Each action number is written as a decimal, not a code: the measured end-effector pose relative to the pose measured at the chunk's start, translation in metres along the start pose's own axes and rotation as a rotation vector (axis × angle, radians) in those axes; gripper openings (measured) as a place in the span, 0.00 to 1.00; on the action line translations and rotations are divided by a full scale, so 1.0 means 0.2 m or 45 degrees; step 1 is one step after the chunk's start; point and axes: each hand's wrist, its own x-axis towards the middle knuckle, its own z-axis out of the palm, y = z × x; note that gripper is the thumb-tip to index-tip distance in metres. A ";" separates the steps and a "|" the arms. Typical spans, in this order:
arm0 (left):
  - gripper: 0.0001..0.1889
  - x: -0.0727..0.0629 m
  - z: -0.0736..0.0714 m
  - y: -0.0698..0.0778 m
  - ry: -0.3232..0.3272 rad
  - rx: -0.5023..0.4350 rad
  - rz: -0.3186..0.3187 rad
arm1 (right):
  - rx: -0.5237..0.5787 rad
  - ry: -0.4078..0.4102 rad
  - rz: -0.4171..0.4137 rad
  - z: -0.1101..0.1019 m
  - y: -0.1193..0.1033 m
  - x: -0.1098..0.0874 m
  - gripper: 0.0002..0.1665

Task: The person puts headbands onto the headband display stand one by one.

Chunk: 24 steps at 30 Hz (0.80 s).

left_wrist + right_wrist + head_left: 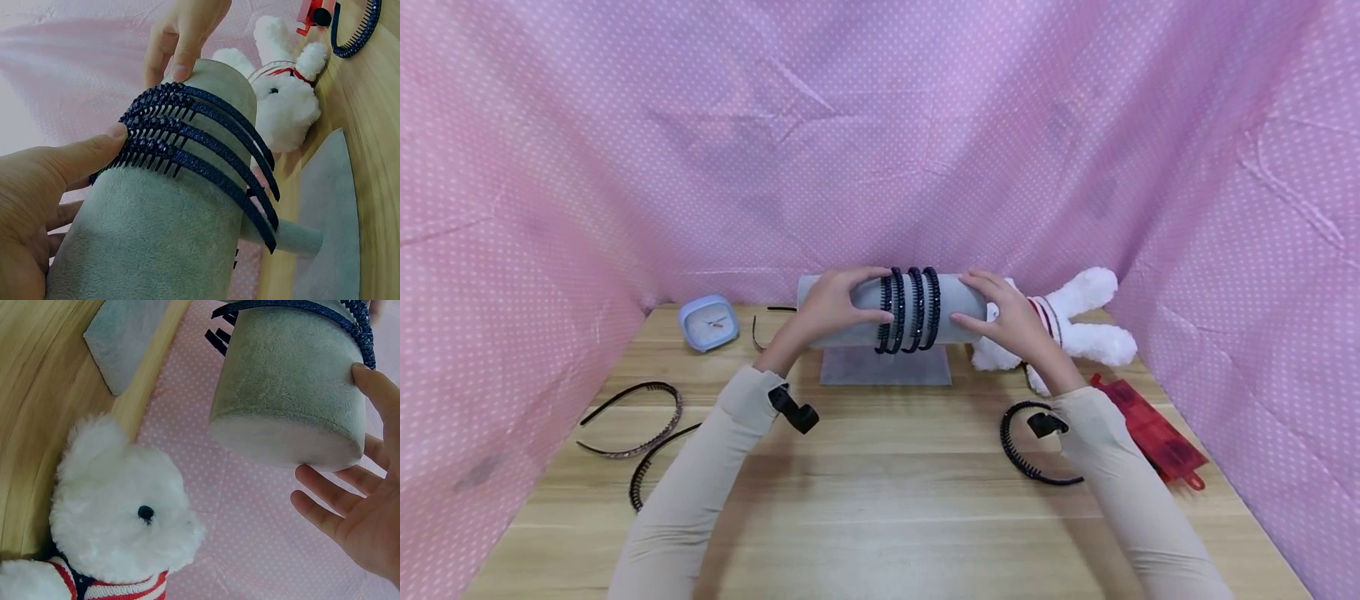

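Several dark, beaded headbands (pixel 917 310) with comb teeth sit side by side around a grey, plush-covered display roll (pixel 953 302) on a stand with a flat base (pixel 887 367). My left hand (pixel 829 308) reaches around the roll from the left. Its thumb presses at the beaded part of the nearest headband (pixel 209 178), and its other fingers are partly hidden behind the roll. At the other end, my right hand (pixel 1011 321) spans the roll with spread fingers. In the right wrist view its thumb (pixel 372 384) touches the roll close beside a headband.
A white plush toy (pixel 1093 342) lies behind my right hand, with a red plastic case (pixel 1153 429) nearer me. One loose headband (pixel 1017 454) lies beneath the right forearm; others (pixel 672 417) lie left. A pale blue clock (pixel 709 323) stands back left, before pink dotted cloth (pixel 880 150).
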 end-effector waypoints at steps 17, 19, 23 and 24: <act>0.20 -0.21 0.26 0.18 0.496 -0.273 0.539 | -0.117 -0.049 -0.058 -0.07 0.02 0.01 0.39; 0.19 -0.23 0.33 0.21 0.438 -0.287 0.557 | -0.132 -0.073 -0.070 -0.08 0.03 0.02 0.39; 0.19 -0.25 0.47 0.23 0.288 -0.309 0.535 | -0.136 -0.125 -0.075 -0.10 0.03 0.04 0.39; 0.19 -0.25 0.51 0.23 0.251 -0.309 0.517 | -0.137 -0.137 -0.072 -0.10 0.03 0.04 0.39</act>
